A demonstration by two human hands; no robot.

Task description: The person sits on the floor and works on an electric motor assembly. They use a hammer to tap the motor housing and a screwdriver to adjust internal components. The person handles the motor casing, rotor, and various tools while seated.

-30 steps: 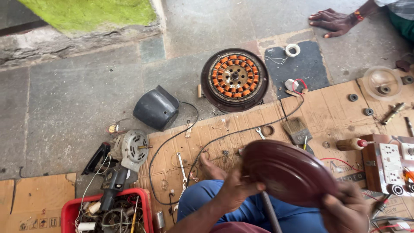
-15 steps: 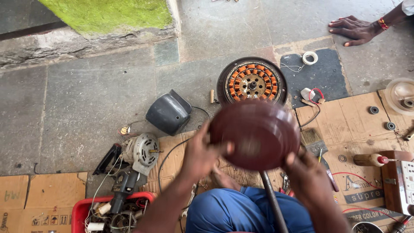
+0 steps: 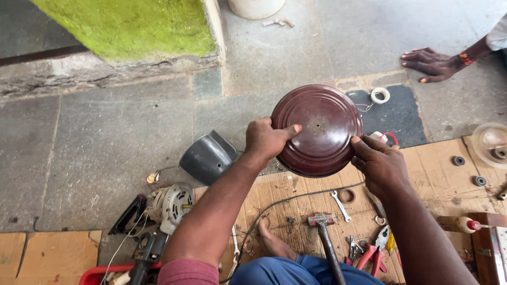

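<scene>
Both hands hold a round, ridged, dark maroon metal cover (image 3: pixel 317 129) up over the stone floor (image 3: pixel 105 142), just beyond the far edge of the flattened cardboard sheet (image 3: pixel 422 184). The left hand (image 3: pixel 268 140) grips its left rim, thumb laid across the domed face. The right hand (image 3: pixel 381 164) clasps the right rim, fingers curled behind. A hammer (image 3: pixel 323 228), a small spanner (image 3: pixel 340 205) and red-handled pliers (image 3: pixel 369 253) lie on the cardboard near its near edge. Another person's hand (image 3: pixel 430 62) rests flat on the floor, well apart.
</scene>
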